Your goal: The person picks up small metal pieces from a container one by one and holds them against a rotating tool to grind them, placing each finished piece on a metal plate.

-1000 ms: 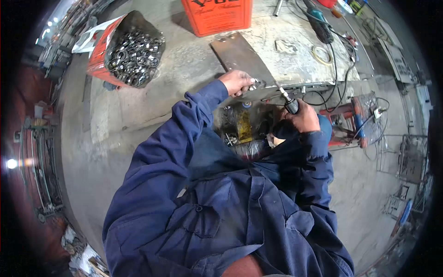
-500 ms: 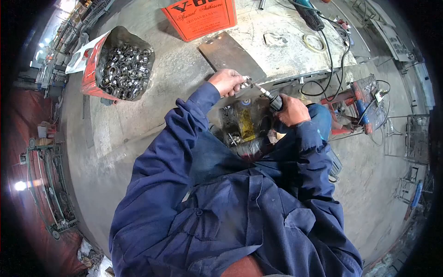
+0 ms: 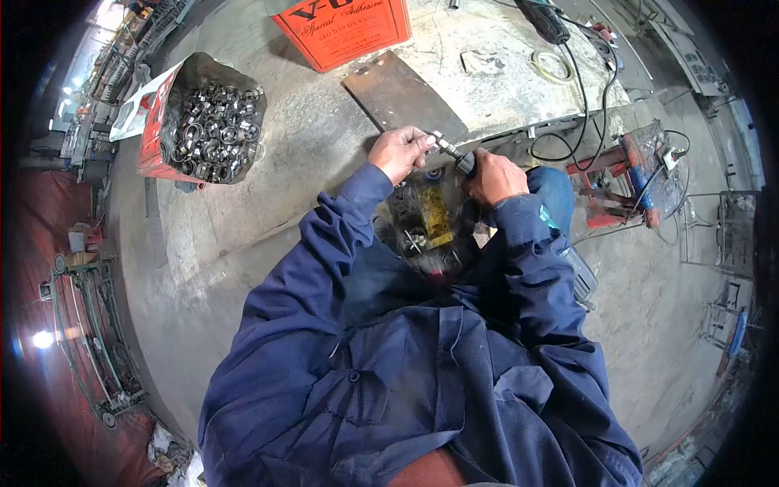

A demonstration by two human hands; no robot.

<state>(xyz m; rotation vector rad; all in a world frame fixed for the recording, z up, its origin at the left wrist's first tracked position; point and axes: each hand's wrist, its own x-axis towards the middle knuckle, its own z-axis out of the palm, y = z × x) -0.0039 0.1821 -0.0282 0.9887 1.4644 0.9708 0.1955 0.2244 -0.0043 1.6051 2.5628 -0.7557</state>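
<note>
My left hand (image 3: 398,154) pinches a small shiny metal part (image 3: 438,136) between thumb and fingers, just off the near edge of the worktable. From the right, my right hand (image 3: 499,178) is wrapped round a handheld power tool (image 3: 465,165) with a black nose. The tool's metal bit points left and meets the small part at my left fingertips. Most of the tool's body is hidden behind my hand and sleeve. To the left stands a cut-open red tin (image 3: 154,138) filled with shiny metal rings (image 3: 219,130). A flat steel plate (image 3: 406,89) lies just beyond my left hand.
An orange adhesive can (image 3: 349,36) stands at the back of the worktable (image 3: 300,105). Toward its right lie a corded power tool (image 3: 548,23) and a tape roll (image 3: 553,68). A red metal stand (image 3: 617,187) is at the right. Below my hands sits a yellow-marked object (image 3: 436,215).
My right hand has moved left and slightly up with the power tool, bringing its nose closer to my left fingers. The left hand keeps its pinch on the metal part.
</note>
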